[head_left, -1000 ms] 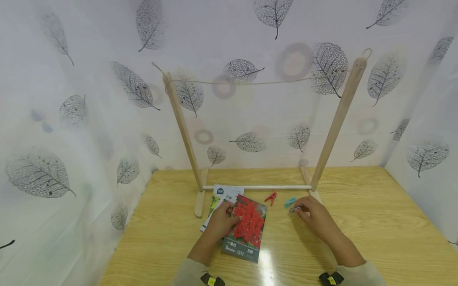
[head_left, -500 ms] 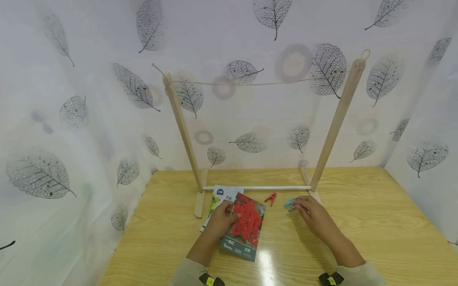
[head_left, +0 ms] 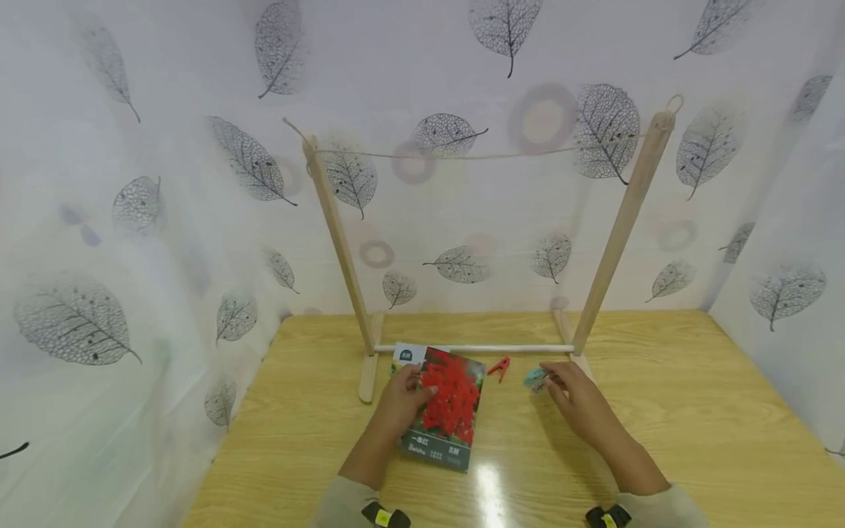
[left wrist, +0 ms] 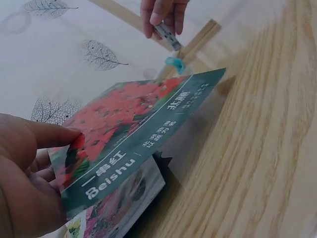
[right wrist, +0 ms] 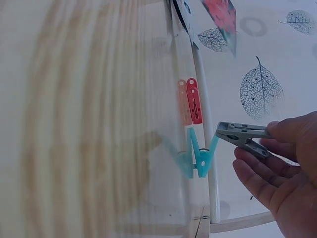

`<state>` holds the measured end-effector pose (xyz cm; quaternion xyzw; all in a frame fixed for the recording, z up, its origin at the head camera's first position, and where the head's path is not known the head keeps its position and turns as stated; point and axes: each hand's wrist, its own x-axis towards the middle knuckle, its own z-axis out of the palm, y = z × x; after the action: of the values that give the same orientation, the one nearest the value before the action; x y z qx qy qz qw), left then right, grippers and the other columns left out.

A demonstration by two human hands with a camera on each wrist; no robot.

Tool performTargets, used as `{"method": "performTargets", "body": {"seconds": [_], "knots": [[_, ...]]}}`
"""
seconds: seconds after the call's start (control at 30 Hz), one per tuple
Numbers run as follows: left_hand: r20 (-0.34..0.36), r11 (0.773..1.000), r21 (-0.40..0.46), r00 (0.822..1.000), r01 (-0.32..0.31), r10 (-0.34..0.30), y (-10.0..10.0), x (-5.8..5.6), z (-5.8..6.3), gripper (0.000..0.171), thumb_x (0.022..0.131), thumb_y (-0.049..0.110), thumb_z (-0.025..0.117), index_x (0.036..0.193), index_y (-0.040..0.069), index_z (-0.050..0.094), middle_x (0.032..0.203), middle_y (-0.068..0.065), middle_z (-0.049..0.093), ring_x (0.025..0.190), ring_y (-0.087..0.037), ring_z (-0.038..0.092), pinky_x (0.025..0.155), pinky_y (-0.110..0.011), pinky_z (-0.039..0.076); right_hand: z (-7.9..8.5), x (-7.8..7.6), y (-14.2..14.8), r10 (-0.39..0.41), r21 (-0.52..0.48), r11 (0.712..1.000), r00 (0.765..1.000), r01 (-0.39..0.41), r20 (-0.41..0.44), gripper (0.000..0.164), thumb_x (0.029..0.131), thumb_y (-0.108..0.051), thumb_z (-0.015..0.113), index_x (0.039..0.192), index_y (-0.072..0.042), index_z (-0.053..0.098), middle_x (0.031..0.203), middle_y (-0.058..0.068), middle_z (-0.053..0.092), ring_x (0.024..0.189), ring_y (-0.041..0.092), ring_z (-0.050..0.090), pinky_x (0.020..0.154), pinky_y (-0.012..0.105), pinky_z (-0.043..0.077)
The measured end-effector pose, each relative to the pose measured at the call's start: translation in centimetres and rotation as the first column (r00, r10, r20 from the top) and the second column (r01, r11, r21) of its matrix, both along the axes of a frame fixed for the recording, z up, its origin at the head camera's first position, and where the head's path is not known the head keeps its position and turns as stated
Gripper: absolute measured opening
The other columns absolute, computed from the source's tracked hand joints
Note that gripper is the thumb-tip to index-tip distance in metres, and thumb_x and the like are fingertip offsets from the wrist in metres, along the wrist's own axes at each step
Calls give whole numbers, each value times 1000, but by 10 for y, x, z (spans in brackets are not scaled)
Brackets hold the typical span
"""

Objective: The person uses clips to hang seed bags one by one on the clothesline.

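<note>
My left hand (head_left: 394,403) pinches a seed packet (head_left: 452,403) with red flowers and a dark green lower band, thumb on its front. In the left wrist view the packet is tilted above the table, over another packet (left wrist: 126,203) that it partly covers. My right hand (head_left: 584,396) pinches a grey clothespin (right wrist: 242,134) by its handle ends, between thumb and fingers, in the right wrist view. A teal clothespin (right wrist: 200,156) lies on the table just beyond it, and a red clothespin (right wrist: 194,105) lies farther left, close to the white rod.
A wooden frame stands behind, with a left post (head_left: 338,242), a right post (head_left: 623,227) and a white rod (head_left: 508,347) low between them. A thin string (head_left: 462,156) spans the tops. Behind the held packet, a white-topped packet (head_left: 407,353) lies by the left foot.
My left hand and the red-flowered packet have shifted slightly left and away from me, covering more of the packets behind. The right hand, with the grey clothespin, has moved only slightly, nearer the teal one.
</note>
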<state>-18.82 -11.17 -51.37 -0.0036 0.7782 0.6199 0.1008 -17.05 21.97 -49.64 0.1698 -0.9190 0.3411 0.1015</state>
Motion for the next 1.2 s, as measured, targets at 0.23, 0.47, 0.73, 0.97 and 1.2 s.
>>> {"method": "performTargets", "body": {"seconds": [0.23, 0.47, 0.73, 0.97, 1.2], "knots": [[12, 998, 14, 998, -61, 61, -5, 2, 7, 40, 93, 21, 72, 126, 5, 56, 110, -11, 72, 79, -12, 68, 70, -30, 59, -6, 1, -5, 6, -13, 1000, 998, -6, -57, 21, 100, -7, 62, 118, 2, 63, 112, 8, 66, 97, 24, 69, 84, 38, 59], [38, 992, 65, 993, -111, 109, -7, 4, 18, 34, 95, 18, 70, 124, 4, 58, 115, -13, 70, 84, -12, 69, 73, -30, 60, -7, 0, -5, 15, -19, 1000, 976, -19, -217, 17, 95, -1, 66, 112, -2, 67, 111, 7, 65, 93, 17, 66, 79, 30, 59], [3, 987, 112, 993, -115, 116, -7, 4, 23, 35, 98, 14, 65, 129, 1, 58, 118, -15, 69, 90, -12, 68, 79, -31, 60, -5, -1, -5, 10, -16, 1000, 964, -15, -264, 17, 94, 0, 67, 110, -4, 68, 112, 4, 65, 94, 14, 64, 80, 30, 58], [3, 985, 113, 992, -128, 129, -7, 4, 26, 37, 100, 18, 62, 132, 1, 56, 120, -18, 67, 91, -13, 69, 80, -32, 60, 0, 0, -4, -1, 10, 1000, 975, 3, -223, 19, 97, -6, 66, 115, -7, 67, 119, 6, 65, 101, 22, 65, 85, 41, 58], [-24, 980, 140, 989, -143, 148, -11, 4, 32, 34, 100, 18, 61, 129, -1, 58, 118, -17, 67, 88, -11, 67, 79, -31, 60, 4, 0, -5, -5, 24, 1000, 978, 10, -207, 20, 98, -9, 65, 117, -10, 66, 121, 4, 64, 104, 21, 65, 87, 44, 58]]}}
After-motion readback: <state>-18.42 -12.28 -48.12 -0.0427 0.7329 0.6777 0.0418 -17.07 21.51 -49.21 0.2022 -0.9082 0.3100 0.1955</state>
